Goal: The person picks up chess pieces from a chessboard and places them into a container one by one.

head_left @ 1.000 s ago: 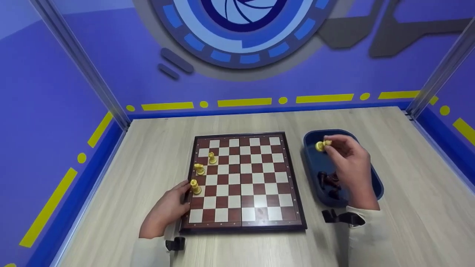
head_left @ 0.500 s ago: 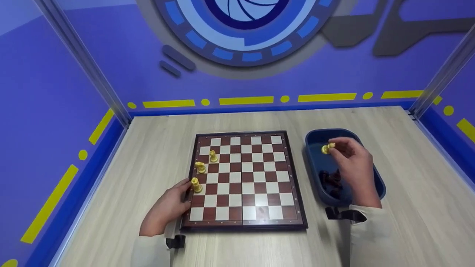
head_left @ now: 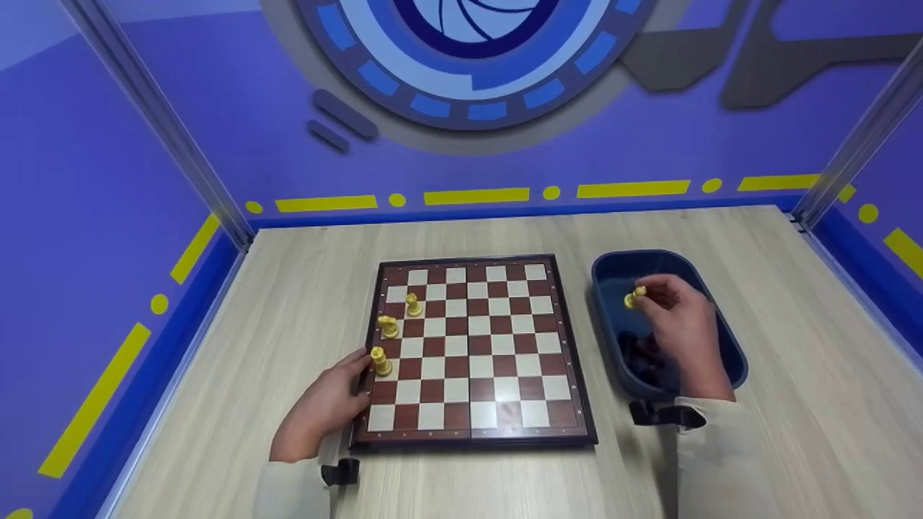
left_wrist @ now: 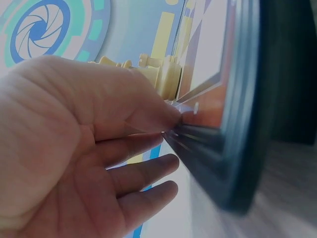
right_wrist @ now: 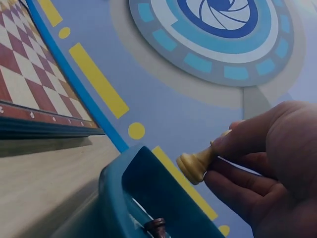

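In the head view my right hand (head_left: 681,317) pinches a small yellow chess piece (head_left: 634,297) between thumb and fingertips, over the dark blue tub (head_left: 604,339). The right wrist view shows its round base (right_wrist: 192,167) pointing away from the fingers, its upper part hidden by them. My left hand (head_left: 328,404) rests at the left edge of the chessboard (head_left: 479,353), thumb touching the rim and other fingers loosely extended. Beside its fingertips stands a yellow piece with a notched top (head_left: 381,362); a yellow knight (head_left: 388,326) and another yellow piece (head_left: 412,305) stand farther up the board.
Dark brown chess pieces (head_left: 642,357) lie inside the tub, partly hidden by the right hand. The tub stands just right of the board on a pale wooden table (head_left: 310,288). Blue printed panels (head_left: 288,166) with yellow markings enclose the back and sides.
My right hand has moved slightly nearer over the tub, still pinching the yellow piece, which has turned more upright. The left hand and the pieces on the board stay put.
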